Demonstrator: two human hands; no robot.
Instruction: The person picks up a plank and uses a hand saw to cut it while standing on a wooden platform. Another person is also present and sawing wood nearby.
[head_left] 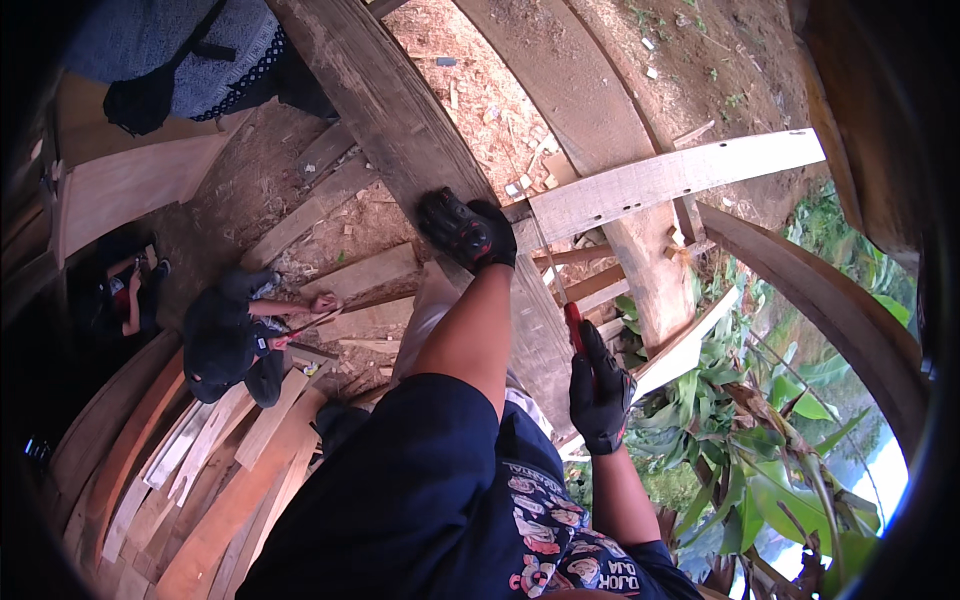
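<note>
My right hand [600, 388], in a black glove, is closed around the red handle of a handsaw [571, 318]. The saw's thin blade shows almost edge-on and runs away from the handle, across the near end of a pale board [680, 180]. That board lies crosswise, with a few dark holes along it. My left hand [467, 232], also gloved in black, lies spread on a thick dark wooden beam [385, 100], just left of the board's end. It holds nothing that I can see.
At the left a person [225, 335] in dark clothes crouches, holding a thin stick-like thing. Several planks [215, 500] are stacked below. Another wide plank [570, 80] runs along the top. Wood chips litter the ground; leafy plants [740, 450] grow at the right.
</note>
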